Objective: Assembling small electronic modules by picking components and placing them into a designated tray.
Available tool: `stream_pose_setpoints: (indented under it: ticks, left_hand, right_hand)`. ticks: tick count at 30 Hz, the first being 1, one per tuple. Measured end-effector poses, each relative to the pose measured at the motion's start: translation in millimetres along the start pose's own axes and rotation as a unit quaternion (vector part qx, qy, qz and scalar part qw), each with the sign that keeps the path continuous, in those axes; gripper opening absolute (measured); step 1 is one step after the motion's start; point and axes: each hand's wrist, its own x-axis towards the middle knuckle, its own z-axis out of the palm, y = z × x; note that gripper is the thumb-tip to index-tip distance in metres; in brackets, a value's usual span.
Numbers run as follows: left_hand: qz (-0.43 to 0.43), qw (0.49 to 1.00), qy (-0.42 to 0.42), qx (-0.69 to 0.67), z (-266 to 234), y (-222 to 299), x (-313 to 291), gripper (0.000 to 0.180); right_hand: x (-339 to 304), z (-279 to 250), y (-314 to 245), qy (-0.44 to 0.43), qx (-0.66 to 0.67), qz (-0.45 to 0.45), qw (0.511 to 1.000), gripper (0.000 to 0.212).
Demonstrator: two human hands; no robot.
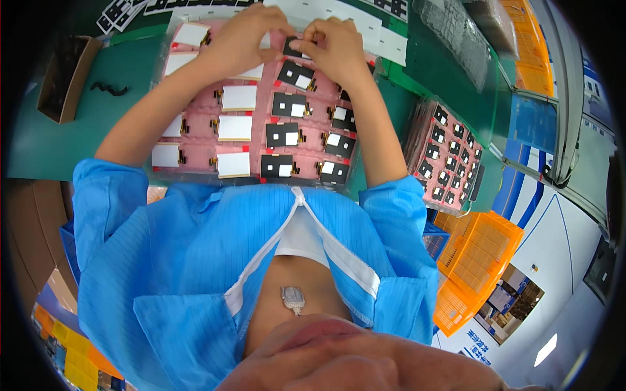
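A pink tray (261,124) in a clear outer edge lies in front of me, with rows of small flat rectangular parts bearing short dark connector tails. The left columns hold white-faced parts (235,128); the right columns hold parts with black faces and white squares (289,104). At the tray's far end, both hands meet over one black-faced part (291,49). My right hand (336,49) presses its thumb on that part, fingers curled closed. My left hand (248,39) is bent at the part's left side, fingers closed; what its tips pinch is hidden.
White sheets (391,45) and black die-cut sheets (179,5) lie beyond the tray. On the right are another pink tray of black-faced parts (450,153), bubble wrap (450,39) and an orange crate (476,267). An open cardboard box (68,81) and a black twisted strip (109,88) lie left.
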Motion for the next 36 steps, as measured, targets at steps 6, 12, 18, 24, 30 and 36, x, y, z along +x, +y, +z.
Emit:
stream_pose_setpoints:
  ticks: [6,12,18,24,30,36]
  left_hand:
    - [-0.011,0.998,-0.005,-0.054,-5.2,-0.8,2.4,0.038]
    - [-0.115,0.988,-0.05,-0.086,-55.3,-78.9,42.9,0.031]
    - [-0.107,0.98,-0.128,0.104,-25.3,-174.1,75.3,0.04]
    - [-0.069,0.986,-0.099,0.111,-9.2,-205.5,82.7,0.058]
    - [-0.073,0.987,-0.075,0.123,3.4,-206.4,79.3,0.058]
    - [-0.065,0.993,-0.094,-0.002,-5.4,-199.6,94.6,0.054]
  right_hand:
    - [5.4,-4.7,2.9,-0.024,0.021,0.016,0.999,0.029]
    - [68.4,10.9,11.7,-0.065,0.066,0.047,0.995,0.027]
    - [134.2,86.2,22.3,-0.212,-0.162,0.057,0.962,0.042]
    - [136.8,122.2,40.3,-0.129,-0.19,-0.004,0.973,0.021]
    - [132.3,115.9,29.5,-0.062,-0.193,0.032,0.979,0.022]
    - [152.4,116.2,59.2,-0.111,-0.073,0.058,0.99,0.017]
